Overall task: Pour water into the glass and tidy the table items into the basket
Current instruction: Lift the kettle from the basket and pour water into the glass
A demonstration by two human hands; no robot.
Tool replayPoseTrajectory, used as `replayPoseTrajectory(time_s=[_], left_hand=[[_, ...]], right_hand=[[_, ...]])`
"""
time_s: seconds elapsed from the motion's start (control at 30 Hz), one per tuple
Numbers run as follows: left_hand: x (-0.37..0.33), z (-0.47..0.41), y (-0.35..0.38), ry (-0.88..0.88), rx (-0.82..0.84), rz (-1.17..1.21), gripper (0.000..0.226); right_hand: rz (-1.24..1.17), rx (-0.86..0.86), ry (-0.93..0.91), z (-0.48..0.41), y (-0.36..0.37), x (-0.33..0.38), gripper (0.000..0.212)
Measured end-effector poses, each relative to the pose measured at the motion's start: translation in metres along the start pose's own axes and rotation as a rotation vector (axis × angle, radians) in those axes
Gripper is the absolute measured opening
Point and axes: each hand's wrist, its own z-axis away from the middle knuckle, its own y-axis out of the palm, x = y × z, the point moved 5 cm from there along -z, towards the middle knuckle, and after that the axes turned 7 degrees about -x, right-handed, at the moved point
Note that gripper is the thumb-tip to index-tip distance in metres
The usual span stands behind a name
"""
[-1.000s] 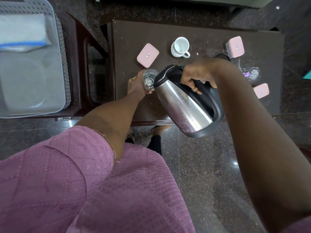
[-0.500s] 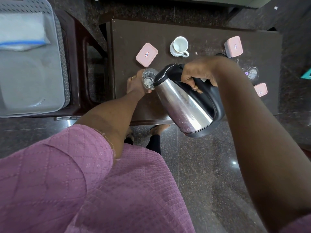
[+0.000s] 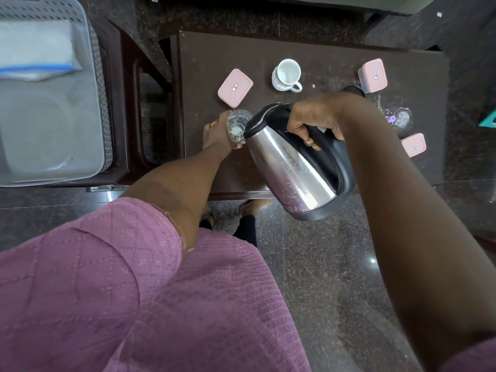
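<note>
Two hands engaged. Left hand (image 3: 217, 132): fingers curled round glass (image 3: 237, 124) near the left edge of table (image 3: 335, 49), steadying it. Right hand (image 3: 314, 120): fingers wrapped round handle of kettle (image 3: 292, 167), spout tipped over the rim, apparently pouring. Basket (image 3: 53, 130): left, well apart.

This looks like a room in a home rather than a workplace. A polished, dark speckled stone floor (image 3: 335, 291) carries a low dark-brown table (image 3: 322, 49) toward 12 o'clock, and at about 10 o'clock a dark wooden stand (image 3: 126, 103) bears a grey perforated plastic basket (image 3: 91, 49). On and over the table is ordinary household ware: a white teacup (image 3: 287, 73) at 12 o'clock, three small pink lidded food boxes (image 3: 235, 88) (image 3: 372, 75) (image 3: 413, 145) spread from 11 to 2 o'clock, and a drinking glass (image 3: 237, 124) and a steel electric kettle (image 3: 292, 167) near the centre. The person stands on bare feet (image 3: 255, 206) at the table's near edge, in a loose pink quilted garment (image 3: 188, 304).
</note>
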Motion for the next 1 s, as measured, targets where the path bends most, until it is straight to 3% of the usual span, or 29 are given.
replayPoseTrajectory(time_s=[0.27, 0.43, 0.53, 0.6, 0.83, 1.0], left_hand=[[0.0, 0.001, 0.0, 0.013, 0.018, -0.012, 0.083], [0.009, 0.005, -0.004, -0.063, 0.009, 0.13, 0.088], [0.01, 0.007, -0.008, -0.059, -0.027, 0.094, 0.085], [0.011, 0.011, -0.013, -0.052, -0.061, 0.126, 0.083], [0.013, 0.035, -0.048, -0.008, -0.334, 0.301, 0.05], [0.03, 0.057, -0.099, -0.116, -0.61, 0.442, 0.034]], right_hand=[[-0.073, -0.08, 0.022, -0.004, 0.003, -0.008, 0.012], [-0.213, -0.213, 0.006, -0.002, 0.005, -0.023, 0.004], [-0.349, -0.259, -0.016, -0.004, 0.013, -0.035, 0.028], [-0.385, -0.26, -0.036, -0.005, 0.02, -0.041, 0.032], [-0.406, -0.24, -0.172, 0.006, 0.023, -0.035, 0.033], [-0.434, -0.21, -0.35, 0.029, 0.014, 0.0, 0.026]])
